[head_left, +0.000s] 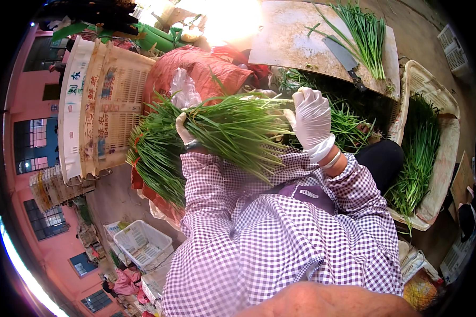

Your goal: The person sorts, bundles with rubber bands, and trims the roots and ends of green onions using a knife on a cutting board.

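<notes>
Nearby, held greens (232, 119), stained board (285, 47), pink wall (24, 96) beyond

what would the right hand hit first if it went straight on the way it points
Going forward, the right hand would likely meet the green leaves first, then the cutting board; depth is unclear, so it might pass above the leaves and reach the board's edge.

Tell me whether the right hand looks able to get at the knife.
Probably yes: the knife lies with its handle at the near edge of the board, nothing seen covering it. The right hand, at the stalk ends of the green bunch, would have to leave them first.
</notes>
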### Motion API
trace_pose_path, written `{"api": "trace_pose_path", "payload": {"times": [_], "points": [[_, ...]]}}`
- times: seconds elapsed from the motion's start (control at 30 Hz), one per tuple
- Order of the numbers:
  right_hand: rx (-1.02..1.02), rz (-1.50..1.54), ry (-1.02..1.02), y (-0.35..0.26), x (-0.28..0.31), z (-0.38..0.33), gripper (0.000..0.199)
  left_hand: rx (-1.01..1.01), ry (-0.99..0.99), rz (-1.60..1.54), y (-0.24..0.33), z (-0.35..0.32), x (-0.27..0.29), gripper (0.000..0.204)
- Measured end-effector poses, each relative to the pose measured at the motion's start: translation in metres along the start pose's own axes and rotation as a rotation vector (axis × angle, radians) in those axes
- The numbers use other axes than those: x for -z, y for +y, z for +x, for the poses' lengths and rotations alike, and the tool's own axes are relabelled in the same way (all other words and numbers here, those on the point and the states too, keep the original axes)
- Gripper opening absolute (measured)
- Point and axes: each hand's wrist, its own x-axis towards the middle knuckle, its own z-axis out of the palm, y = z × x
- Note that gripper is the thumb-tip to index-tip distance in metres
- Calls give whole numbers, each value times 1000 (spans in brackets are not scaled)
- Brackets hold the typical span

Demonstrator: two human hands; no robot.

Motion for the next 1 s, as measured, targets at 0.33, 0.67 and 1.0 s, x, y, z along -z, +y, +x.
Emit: {"api": "trace_pose_path", "payload": {"times": [0.33, 0.67, 1.0], "points": [[41, 261, -35, 11, -4, 4, 23, -20, 3, -21, 0, 1, -2, 20], [562, 384, -23, -14, -42, 12, 8, 17, 51, 102, 2, 3, 2, 30], [111, 1260, -32, -40, -39, 29, 12, 10, -2, 61, 3, 26, 25, 27]]}}
